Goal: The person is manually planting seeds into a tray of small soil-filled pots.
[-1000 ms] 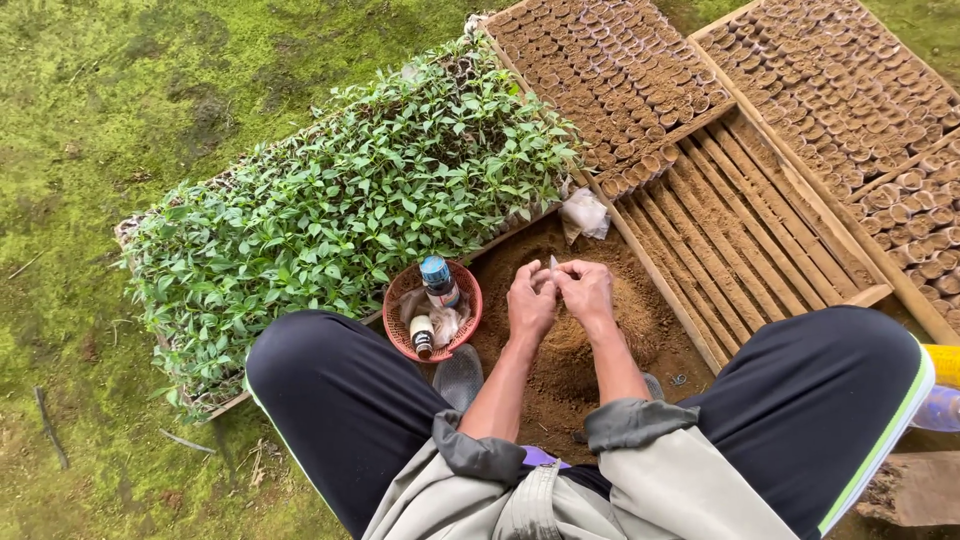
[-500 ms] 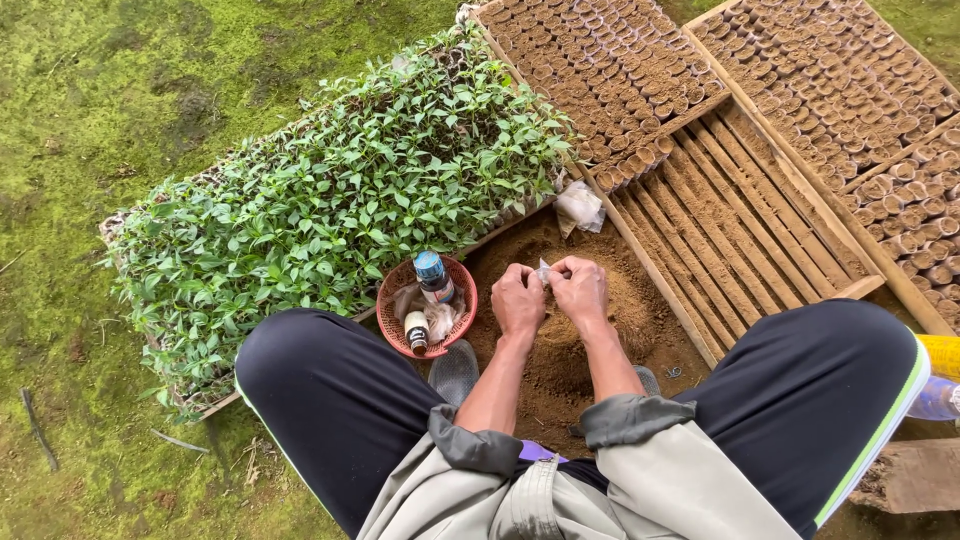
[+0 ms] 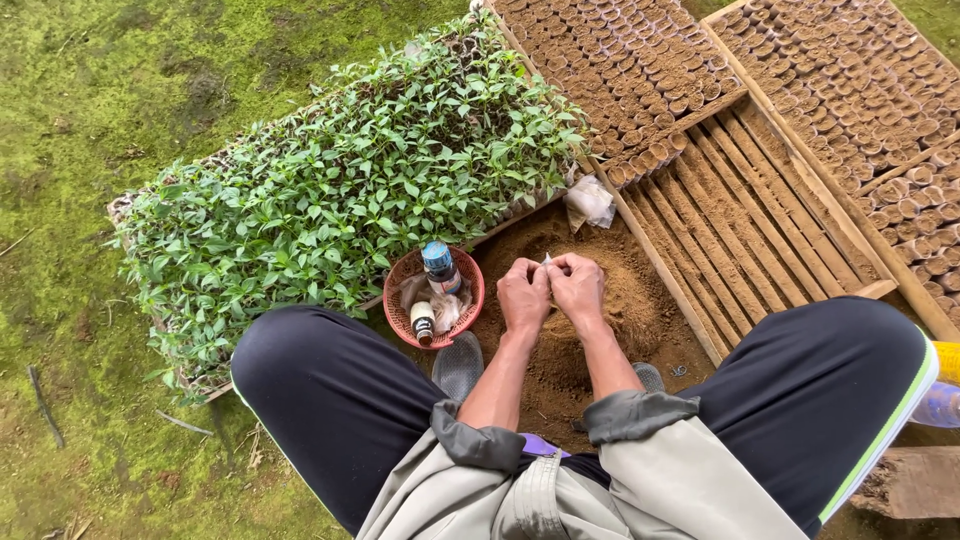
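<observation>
My left hand [image 3: 523, 297] and my right hand [image 3: 578, 289] are pressed together over a mound of brown soil [image 3: 625, 300] between my knees. Both pinch a small pale piece, perhaps a bit of wrapping, that sticks up between the fingertips; what it is stays unclear. To the left of my hands stands a small red basket [image 3: 470, 300] with two little bottles inside, one with a blue cap [image 3: 437, 258]. A bed of green seedlings [image 3: 340, 190] spreads beyond it.
Wooden slat trays [image 3: 740, 200] lie to the right of the soil. Rows of small soil-filled pots [image 3: 620, 70] fill the frames behind. A crumpled white bag [image 3: 590, 203] lies by the seedlings. Mossy ground [image 3: 90, 120] stretches left. A plastic bottle [image 3: 940, 403] shows at the right edge.
My hands stay together over the soil, working the small pale piece with little shift. The view has drifted slightly.
</observation>
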